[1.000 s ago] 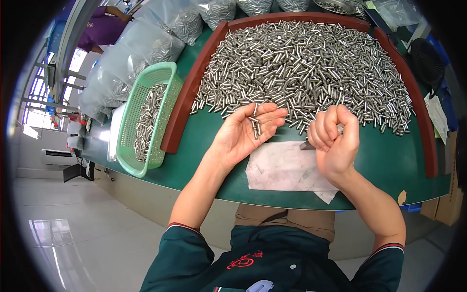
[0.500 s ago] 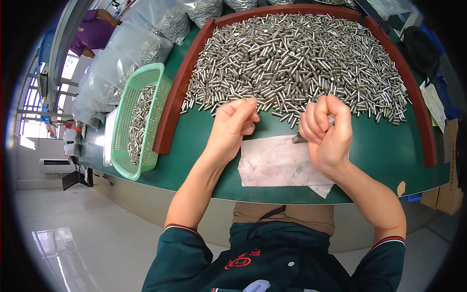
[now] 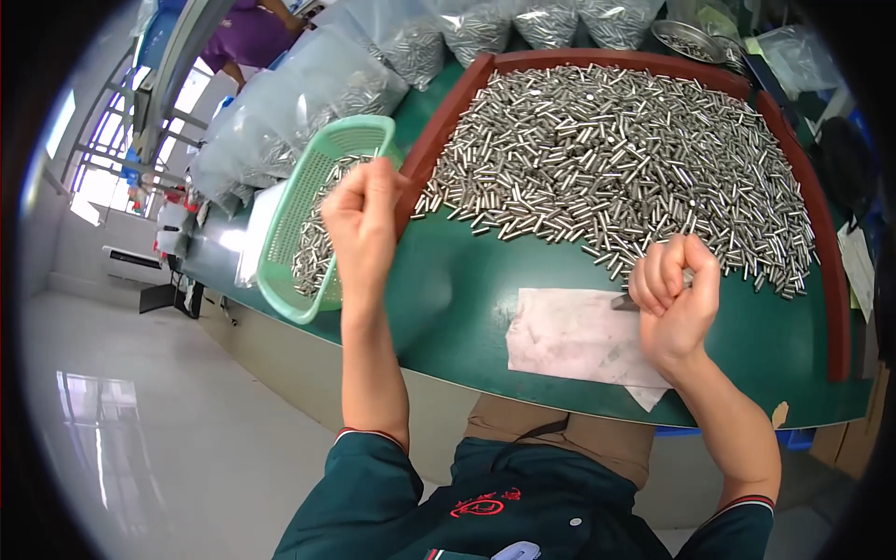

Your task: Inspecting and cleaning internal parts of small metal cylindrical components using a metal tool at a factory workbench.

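Note:
A broad heap of short metal pins [image 3: 597, 149] lies spread on the green tabletop. My left hand [image 3: 362, 224] is closed, thumb against fingers, over the right side of a light green plastic basket [image 3: 273, 266] with more metal pins [image 3: 313, 245] in it. Whatever those fingers hold, if anything, is hidden. At the near right edge of the heap, my right hand [image 3: 679, 297] is closed round a dark grey object [image 3: 623, 302]. Only a short flat end of it sticks out, so its kind cannot be told. Partly under that hand lies a stained whitish cloth [image 3: 569, 336].
A red-brown rim [image 3: 826, 252] borders the heap at the sides and back. Clear plastic bags of pins [image 3: 411, 51] stand along the far left and back. A metal bowl [image 3: 689, 42] sits at the back right. Another person in purple [image 3: 247, 37] is at the far left.
My left hand has moved left from the heap's front edge to over the basket. My right hand stays closed near the cloth. The whole view has shifted left.

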Available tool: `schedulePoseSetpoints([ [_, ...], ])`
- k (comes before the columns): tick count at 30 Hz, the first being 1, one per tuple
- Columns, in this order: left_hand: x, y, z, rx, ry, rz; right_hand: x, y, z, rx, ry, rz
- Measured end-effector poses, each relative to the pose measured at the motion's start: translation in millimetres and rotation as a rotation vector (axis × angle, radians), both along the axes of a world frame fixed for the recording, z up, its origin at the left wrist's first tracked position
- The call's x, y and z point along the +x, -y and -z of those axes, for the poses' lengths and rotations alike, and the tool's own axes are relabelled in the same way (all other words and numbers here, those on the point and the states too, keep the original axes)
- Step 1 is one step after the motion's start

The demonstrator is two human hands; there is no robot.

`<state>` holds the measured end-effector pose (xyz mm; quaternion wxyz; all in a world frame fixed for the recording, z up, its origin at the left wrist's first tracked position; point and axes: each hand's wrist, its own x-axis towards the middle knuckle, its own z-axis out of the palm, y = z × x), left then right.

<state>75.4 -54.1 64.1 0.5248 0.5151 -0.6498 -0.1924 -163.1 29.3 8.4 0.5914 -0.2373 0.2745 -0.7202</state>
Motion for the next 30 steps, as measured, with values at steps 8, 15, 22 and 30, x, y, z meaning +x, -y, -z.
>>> schedulePoseSetpoints([
  [8,131.9,28.9,-8.1,-0.091,0.994,-0.375,10.9,-4.0,-8.1,-0.028,0.002,-0.037],
  [15,-28.8,-7.9,7.9,-0.048,0.511,0.43,7.6,-1.8,-6.1,-0.029,-0.019,-0.044],
  [22,-81.1,-16.1,48.4,-0.149,0.609,0.657,5.7,-1.5,-2.0,-0.013,-0.03,-0.037],
  [30,-87.1,-15.3,61.6,-0.168,0.63,0.623,4.2,-3.6,-0.6,-0.02,-0.072,-0.046],
])
